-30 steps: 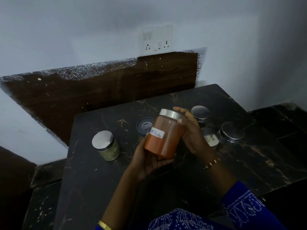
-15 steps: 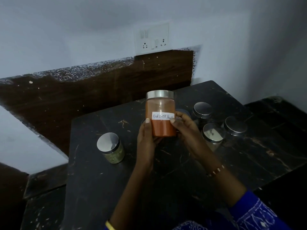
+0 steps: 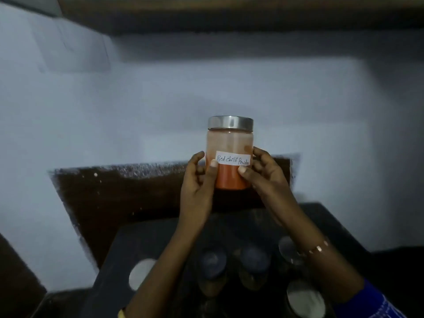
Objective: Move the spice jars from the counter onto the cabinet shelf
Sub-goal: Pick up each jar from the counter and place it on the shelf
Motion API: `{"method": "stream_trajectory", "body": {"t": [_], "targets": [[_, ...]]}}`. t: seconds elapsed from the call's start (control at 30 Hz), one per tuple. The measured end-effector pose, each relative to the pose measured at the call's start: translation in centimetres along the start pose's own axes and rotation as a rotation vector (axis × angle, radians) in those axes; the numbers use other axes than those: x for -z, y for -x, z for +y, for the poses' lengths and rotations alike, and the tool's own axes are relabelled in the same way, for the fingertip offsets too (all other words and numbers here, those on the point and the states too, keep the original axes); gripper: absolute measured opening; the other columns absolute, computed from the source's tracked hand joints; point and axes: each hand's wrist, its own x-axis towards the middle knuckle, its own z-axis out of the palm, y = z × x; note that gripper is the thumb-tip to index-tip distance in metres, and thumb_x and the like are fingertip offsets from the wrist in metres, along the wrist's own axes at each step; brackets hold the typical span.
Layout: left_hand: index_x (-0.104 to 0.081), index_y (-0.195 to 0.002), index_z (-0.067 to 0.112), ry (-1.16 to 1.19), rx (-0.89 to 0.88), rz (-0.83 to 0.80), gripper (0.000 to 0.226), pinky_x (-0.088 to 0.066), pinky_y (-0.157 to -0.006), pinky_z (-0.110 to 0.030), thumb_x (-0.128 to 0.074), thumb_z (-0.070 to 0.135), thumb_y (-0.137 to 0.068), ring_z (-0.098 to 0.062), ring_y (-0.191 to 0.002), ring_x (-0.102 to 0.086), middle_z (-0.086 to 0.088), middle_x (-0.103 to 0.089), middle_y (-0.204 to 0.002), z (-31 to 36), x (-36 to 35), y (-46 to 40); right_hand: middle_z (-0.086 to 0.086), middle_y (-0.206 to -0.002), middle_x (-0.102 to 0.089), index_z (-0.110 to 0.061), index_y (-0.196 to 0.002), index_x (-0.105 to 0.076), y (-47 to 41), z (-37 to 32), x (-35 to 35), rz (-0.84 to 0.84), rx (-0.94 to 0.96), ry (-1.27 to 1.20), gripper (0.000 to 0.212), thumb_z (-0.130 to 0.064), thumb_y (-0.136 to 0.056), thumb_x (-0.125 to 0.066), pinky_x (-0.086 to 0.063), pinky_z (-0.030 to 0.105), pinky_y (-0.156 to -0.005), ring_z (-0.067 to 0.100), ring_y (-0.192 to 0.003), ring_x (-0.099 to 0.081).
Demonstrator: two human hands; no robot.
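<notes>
Against the pale wall, your left hand (image 3: 199,180) and right hand (image 3: 263,174) grip the upright chilli jar (image 3: 230,152) between them, fingers curled.

A white handwritten label (image 3: 233,161) on the orange spice jar (image 3: 230,152) reads "Red chilli Powder".
</notes>
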Motion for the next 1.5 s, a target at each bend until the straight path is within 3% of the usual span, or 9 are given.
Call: {"method": "stream_trajectory", "body": {"t": [0.13,0.27,0.5,0.63,0.77,0.83,1.0,1.23,1.5], "targets": [[-0.048,-0.115,0.028,-0.123,-0.22,0.084,0.025,-0.047,-0.061,0.001,-0.046,0.033,-0.092,0.017,-0.081,-0.058,0.023,-0.054,-0.097,6.1,-0.9,-4.9,0.0,-0.131,-0.053,-0.022,-0.136,-0.036,-4.8,-6.5,0.5,-0.043,0.203,0.124,0.061,-0.029,-0.083,-0.064,-0.054,0.03,-0.093,0.018,-0.117,-0.056],[-0.057,-0.12,0.015,-0.244,-0.444,0.241,0.036,-0.045,-0.07,0.003,-0.047,0.037,-0.093,-0.002,-0.093,-0.059,-0.002,-0.06,-0.116,11.4,-0.6,-9.9,0.009,-0.132,-0.054,-0.016,-0.135,-0.04,-9.2,-12.3,-0.2,-0.064,0.372,0.125,0.052,-0.022,-0.088,-0.061,-0.05,0.041,-0.098,0.024,-0.117,-0.056],[-0.063,-0.112,0.007,-0.288,-0.672,0.306,0.043,-0.046,-0.065,-0.006,-0.044,0.04,-0.093,-0.008,-0.083,-0.06,-0.005,-0.065,-0.102,19.3,0.3,-17.2,0.005,-0.113,-0.06,-0.014,-0.129,-0.047,-16.1,-19.5,-2.7,-0.003,0.569,0.122,0.042,-0.025,-0.089,-0.06,-0.053,0.034,-0.091,0.015,-0.097,-0.061],[-0.048,-0.127,0.011,-0.346,-0.621,0.323,0.037,-0.044,-0.061,-0.003,-0.043,0.032,-0.097,-0.011,-0.079,-0.058,-0.007,-0.06,-0.095,21.6,0.7,-20.9,0.001,-0.109,-0.057,-0.015,-0.131,-0.045,-20.4,-21.7,-3.5,0.049,0.601,0.223,0.049,-0.029,-0.088,-0.061,-0.052,0.035,-0.092,0.018,-0.104,-0.06],[-0.046,-0.128,0.007,-0.392,-0.518,0.228,0.037,-0.05,-0.087,-0.035,-0.041,0.028,-0.098,-0.028,-0.107,-0.061,-0.017,-0.062,-0.117,21.4,0.9,-24.3,0.0,-0.106,-0.055,-0.011,-0.131,-0.045,-23.6,-21.9,-3.7,0.06,0.568,0.327,0.05,-0.026,-0.087,-0.063,-0.049,0.022,-0.079,0.017,-0.099,-0.057],[-0.045,-0.129,0.006,-0.441,-0.467,0.197,0.037,-0.049,-0.086,-0.033,-0.04,0.027,-0.098,-0.028,-0.11,-0.059,-0.016,-0.058,-0.123,21.1,1.0,-25.6,0.003,-0.108,-0.057,-0.01,-0.13,-0.046,-24.9,-21.6,-3.6,0.064,0.537,0.402,0.048,-0.024,-0.087,-0.062,-0.047,0.019,-0.074,0.017,-0.097,-0.057],[-0.046,-0.129,0.006,-0.562,-0.406,0.202,0.04,-0.044,-0.061,-0.015,-0.043,0.029,-0.097,-0.017,-0.09,-0.053,-0.011,-0.058,-0.116,20.3,0.8,-28.8,0.009,-0.127,-0.059,-0.011,-0.129,-0.047,-27.4,-21.4,-2.8,-0.005,0.425,0.551,0.045,-0.029,-0.089,-0.059,-0.047,0.036,-0.099,0.023,-0.111,-0.058],[-0.056,-0.12,0.008,-0.875,-0.324,0.229,0.042,-0.039,-0.078,-0.028,-0.058,0.035,-0.088,-0.026,-0.111,-0.059,-0.01,-0.063,-0.121,19.2,0.5,-33.8,0.018,-0.135,-0.05,0.001,-0.132,-0.037,-31.9,-21.4,-3.5,0.108,0.309,0.951,0.053,-0.029,-0.092,-0.055,-0.041,0.032,-0.091,0.031,-0.122,-0.05],[-0.045,-0.135,0.009,-1.237,-0.111,-0.12,0.045,-0.04,-0.097,-0.031,-0.05,0.019,-0.092,-0.024,-0.125,-0.048,-0.01,-0.048,-0.139,20.5,0.1,-37.3,0.017,-0.125,-0.053,-0.002,-0.132,-0.037,-37.2,-21.3,-4.7,0.134,0.124,1.112,0.048,-0.008,-0.089,-0.057,-0.039,0.028,-0.079,0.028,-0.107,-0.055]]}}
